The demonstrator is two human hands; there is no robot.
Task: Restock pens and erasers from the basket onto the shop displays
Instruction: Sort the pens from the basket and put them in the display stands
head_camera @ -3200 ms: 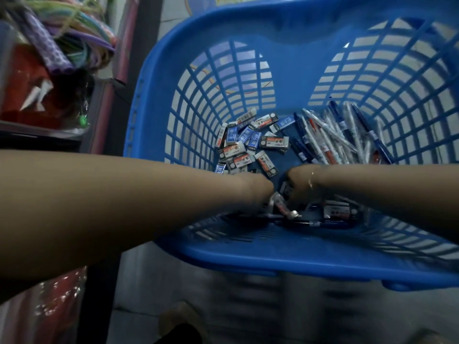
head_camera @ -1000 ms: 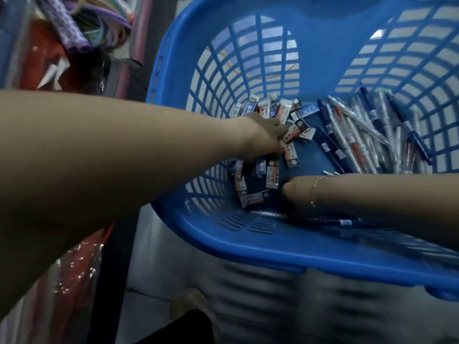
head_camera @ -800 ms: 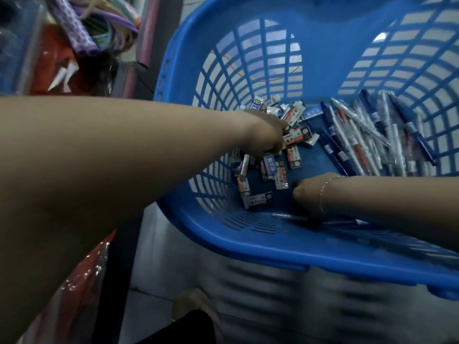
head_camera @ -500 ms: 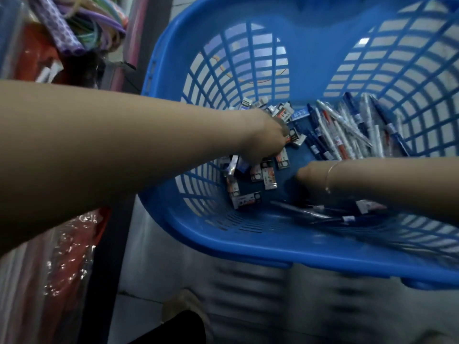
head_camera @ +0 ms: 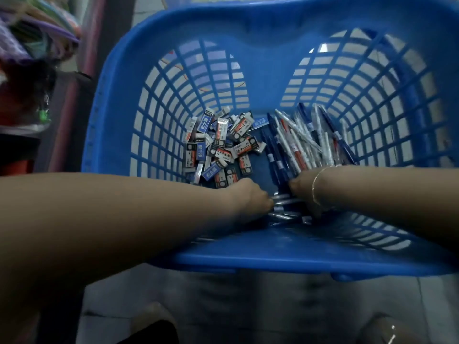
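Low in the basket (head_camera: 119, 100), both hands' fingers hide among pens (head_camera: 285, 202); grip unclear.

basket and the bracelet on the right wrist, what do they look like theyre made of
Basket: looks like moulded plastic, uniform blue with a soft sheen; the lattice walls and thick rounded rim are formed in one piece.
Bracelet: probably thin metal, gold-toned, judging by the fine bright line it makes across the wrist; it is too small to rule out thread or a cord.
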